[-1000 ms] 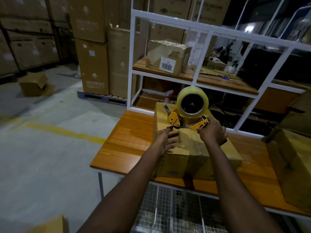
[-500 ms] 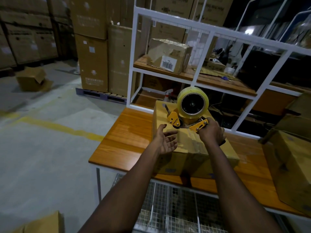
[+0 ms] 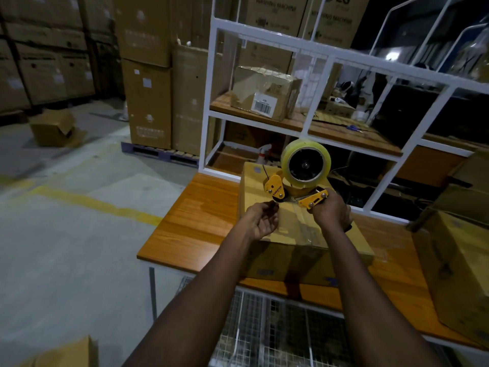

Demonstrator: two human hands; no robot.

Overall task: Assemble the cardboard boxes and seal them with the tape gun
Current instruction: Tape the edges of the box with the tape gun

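A closed cardboard box lies on the wooden table, with clear tape along its top seam. My right hand grips the handle of the yellow tape gun, which stands on the box top with its clear tape roll upright. My left hand hovers palm-up over the box's left part. Its fingers are loosely curled and the fingertips reach the gun's front nose. No tape is visible between those fingers.
Another cardboard box stands at the table's right end. A white shelf frame rises behind the table and holds a labelled parcel. Stacked cartons stand on a pallet at left. A wire basket sits below the table.
My left hand lifted off the box top, turned palm-up and moved its fingertips up to the tape gun's nose. My right hand kept the gun almost still.
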